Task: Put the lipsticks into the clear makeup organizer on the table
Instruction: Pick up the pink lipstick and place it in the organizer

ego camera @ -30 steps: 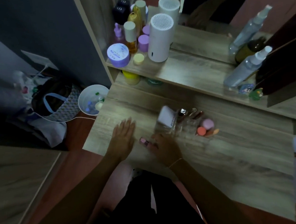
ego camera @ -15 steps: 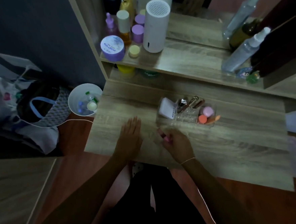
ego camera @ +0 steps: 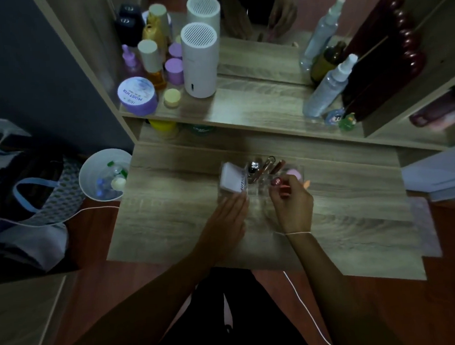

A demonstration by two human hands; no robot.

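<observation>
Lipstick, a small pink-red tube (ego camera: 277, 181), sits pinched in my right hand's (ego camera: 293, 204) fingers (ego camera: 285, 192), over the clear plastic makeup organizer (ego camera: 259, 178) on the pale wood-grain surface (ego camera: 358, 217). My left hand (ego camera: 225, 217) lies flat, fingers extended, touching the organizer's near-left corner.

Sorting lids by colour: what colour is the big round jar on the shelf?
Purple jar with a paler printed lid, head view.

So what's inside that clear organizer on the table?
The clear organizer holds a white box, some upright tubes and a pink round item. The right hand, holding a lipstick, covers its right front.
</observation>
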